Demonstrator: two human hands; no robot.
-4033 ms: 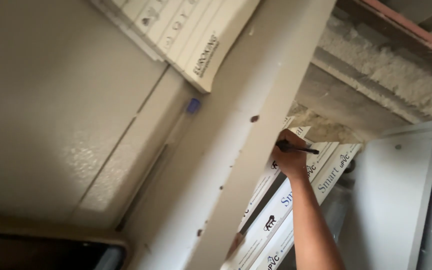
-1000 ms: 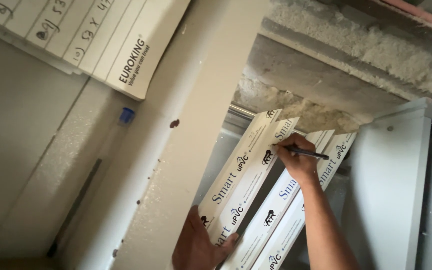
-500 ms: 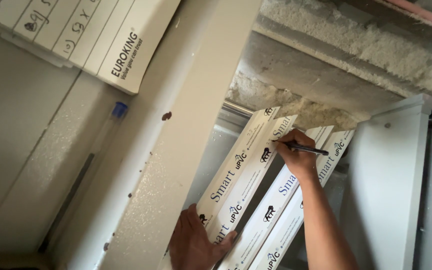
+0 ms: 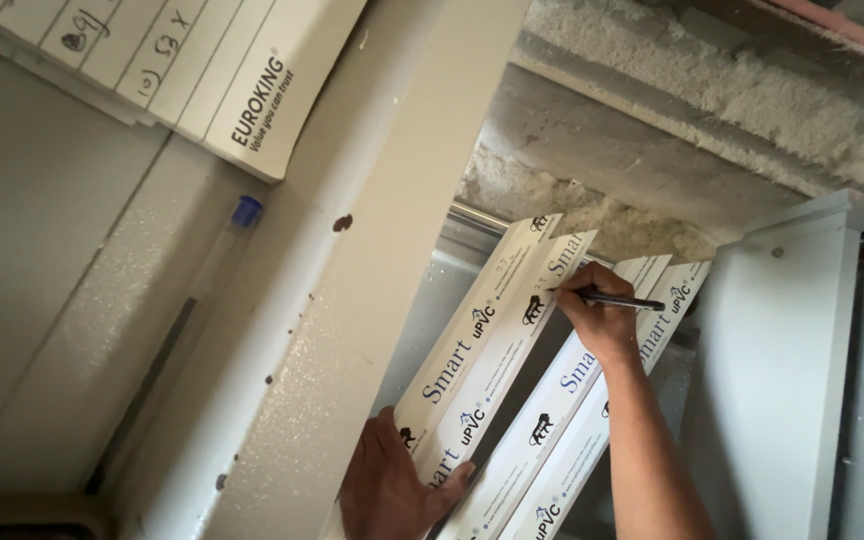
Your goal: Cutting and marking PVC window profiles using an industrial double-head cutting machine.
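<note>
My right hand (image 4: 600, 322) grips a black pen (image 4: 620, 301) whose tip touches the upper end of a white plastic profile strip (image 4: 492, 345) with blue and black printing. My left hand (image 4: 390, 487) lies flat on the lower end of that same strip, fingers spread, pressing it down. Two more white printed strips (image 4: 562, 420) lie side by side to the right, passing under my right wrist.
A wide cream-coloured bar (image 4: 352, 300) runs diagonally at the left. A clear pen with a blue cap (image 4: 214, 262) rests on the pale surface. A lined notepad (image 4: 192, 60) sits top left. Rough concrete (image 4: 672, 130) fills the upper right; a white frame piece (image 4: 782, 370) stands at right.
The view has shifted so the strips sit more centred. My left hand has come into view onto the lower strip. My right hand stays with the pen at the strip's upper end.
</note>
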